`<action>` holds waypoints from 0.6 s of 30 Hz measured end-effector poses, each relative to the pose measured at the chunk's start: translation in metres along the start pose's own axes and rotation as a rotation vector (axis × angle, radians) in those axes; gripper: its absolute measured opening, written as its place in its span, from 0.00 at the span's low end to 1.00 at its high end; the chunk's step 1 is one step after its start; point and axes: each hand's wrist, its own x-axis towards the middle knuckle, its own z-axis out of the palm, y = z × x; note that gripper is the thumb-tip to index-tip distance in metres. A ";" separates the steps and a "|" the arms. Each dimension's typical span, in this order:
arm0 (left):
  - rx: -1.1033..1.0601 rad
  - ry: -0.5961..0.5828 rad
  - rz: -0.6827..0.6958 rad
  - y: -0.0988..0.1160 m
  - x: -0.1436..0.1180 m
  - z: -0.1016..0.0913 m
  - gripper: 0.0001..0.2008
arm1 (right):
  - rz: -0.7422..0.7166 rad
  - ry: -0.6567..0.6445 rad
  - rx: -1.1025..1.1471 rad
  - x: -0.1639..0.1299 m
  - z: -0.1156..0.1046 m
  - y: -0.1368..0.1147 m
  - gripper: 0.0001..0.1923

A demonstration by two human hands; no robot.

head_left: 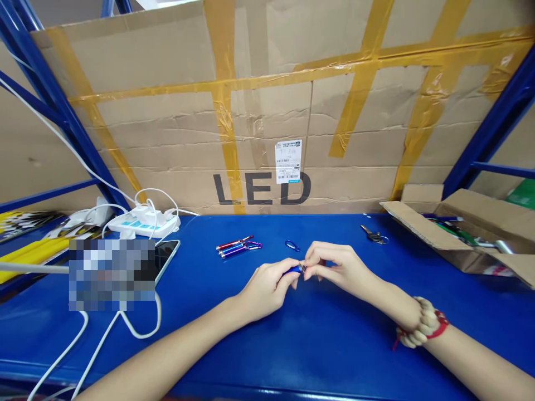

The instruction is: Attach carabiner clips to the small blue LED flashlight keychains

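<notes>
**benchlurker:** Keychain flashlight [296,269], the little blue one, is sitting right between both hands, held just above the counter [317,356]. Long axis is running left to right, across the body. Left hand [267,287] is pinching the barrel, right hand [334,266] is closing its fingertips on the silver end that's pointing toward it.

**tape_and_cardboard:** So both are grasping it, neither is hanging loose?

**benchlurker:** Yep, both clenched on the same piece, fingertips nearly touching. Right hand is the one sitting at the cap end, so it's nearer to that part. A loose blue clip [292,245] is lying just behind the hands, finished flashlights [238,247] further left, keys [375,235] off to the right.
</notes>
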 end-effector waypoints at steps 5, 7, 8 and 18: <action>0.062 -0.001 -0.011 0.000 0.001 -0.002 0.10 | -0.041 -0.004 -0.072 0.001 -0.001 -0.001 0.13; 0.070 0.008 -0.005 -0.001 0.001 -0.002 0.10 | -0.033 -0.003 -0.082 0.002 -0.001 -0.001 0.13; 0.072 0.015 -0.003 -0.002 0.001 -0.002 0.10 | -0.026 0.002 -0.085 0.002 -0.001 0.000 0.13; 0.024 0.052 -0.056 0.000 0.003 0.000 0.10 | 0.005 0.094 -0.053 0.003 0.000 0.004 0.12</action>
